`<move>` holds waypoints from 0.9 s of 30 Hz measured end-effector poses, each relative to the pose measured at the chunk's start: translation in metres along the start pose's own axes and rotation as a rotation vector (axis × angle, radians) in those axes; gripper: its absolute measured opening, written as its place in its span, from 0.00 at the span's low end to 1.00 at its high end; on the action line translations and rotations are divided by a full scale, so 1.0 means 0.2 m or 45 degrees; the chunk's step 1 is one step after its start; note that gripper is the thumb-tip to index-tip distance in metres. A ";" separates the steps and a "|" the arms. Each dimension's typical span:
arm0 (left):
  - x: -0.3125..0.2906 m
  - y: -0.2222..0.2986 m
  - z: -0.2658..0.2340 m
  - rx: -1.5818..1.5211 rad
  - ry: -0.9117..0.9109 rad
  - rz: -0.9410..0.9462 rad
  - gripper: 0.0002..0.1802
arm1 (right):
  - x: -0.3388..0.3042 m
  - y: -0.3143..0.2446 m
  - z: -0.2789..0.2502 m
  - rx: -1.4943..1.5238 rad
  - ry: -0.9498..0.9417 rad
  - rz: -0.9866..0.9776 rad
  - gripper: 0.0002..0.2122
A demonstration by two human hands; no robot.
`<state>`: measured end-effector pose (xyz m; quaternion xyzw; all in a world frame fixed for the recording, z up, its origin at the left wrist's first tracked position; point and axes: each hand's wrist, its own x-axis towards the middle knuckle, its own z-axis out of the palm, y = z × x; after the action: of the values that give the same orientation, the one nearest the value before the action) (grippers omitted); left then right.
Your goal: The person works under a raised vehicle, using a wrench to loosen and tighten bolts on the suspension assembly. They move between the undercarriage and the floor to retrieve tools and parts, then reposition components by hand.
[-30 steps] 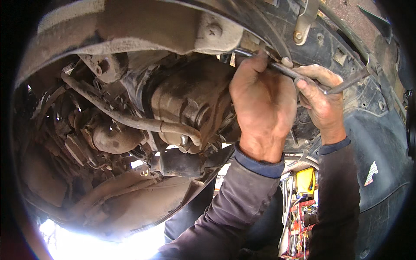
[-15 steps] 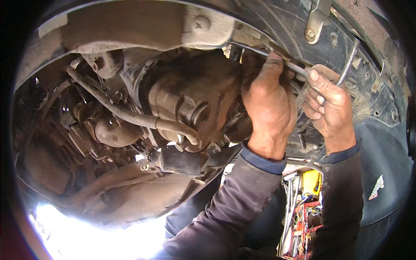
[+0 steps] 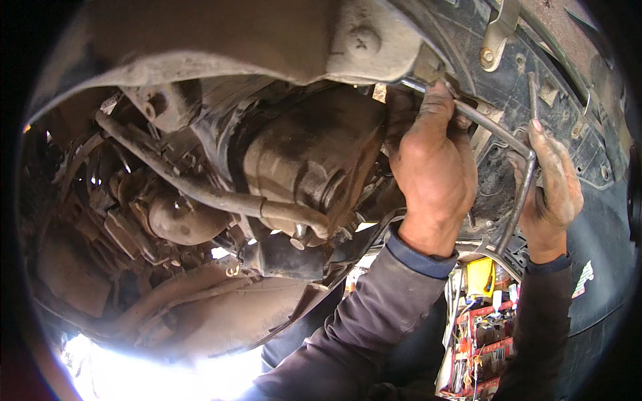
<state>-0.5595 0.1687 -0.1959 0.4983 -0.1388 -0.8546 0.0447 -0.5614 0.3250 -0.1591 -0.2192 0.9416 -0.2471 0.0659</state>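
Note:
My left hand [image 3: 435,164] is closed round the shaft of a metal T-handle wrench [image 3: 491,125], thumb on top, up against the underside of the vehicle. The shaft's far end is hidden behind that hand and the metal edge. My right hand [image 3: 552,184] is beside the wrench's cross handle, fingers stretched upward and a fingertip touching its upper arm. The handle's lower arm hangs down in front of that hand. Left of my hands is a dirty brown metal housing [image 3: 304,157] with a round plug, and a curved pipe [image 3: 214,190] passes in front of it.
Overhead runs a pale metal beam [image 3: 368,43] with a bolt head. A dark plastic liner [image 3: 602,227] curves along the right, under a metal bracket [image 3: 496,37]. Below, between my forearms, stands a red tool case [image 3: 483,347] with many tools and a yellow item [image 3: 480,277].
My right hand has let go of the wrench at its joint and moved right and down, fingers now stretched. The cross handle has turned, and its long lower arm shows. The view has shifted slightly.

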 end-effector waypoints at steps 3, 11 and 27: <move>0.00 0.00 0.01 -0.003 -0.021 0.039 0.12 | 0.05 -0.04 -0.04 0.003 -0.017 0.029 0.16; 0.02 -0.02 0.02 -0.005 0.028 0.066 0.11 | 0.16 -0.14 -0.05 1.039 -0.339 1.493 0.16; 0.00 -0.02 0.03 -0.064 -0.006 0.061 0.12 | 0.07 -0.04 -0.12 -0.089 -0.072 -0.119 0.10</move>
<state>-0.5638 0.1734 -0.1951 0.4917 -0.1294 -0.8577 0.0772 -0.5758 0.3234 -0.1356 -0.2719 0.9361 -0.2107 0.0732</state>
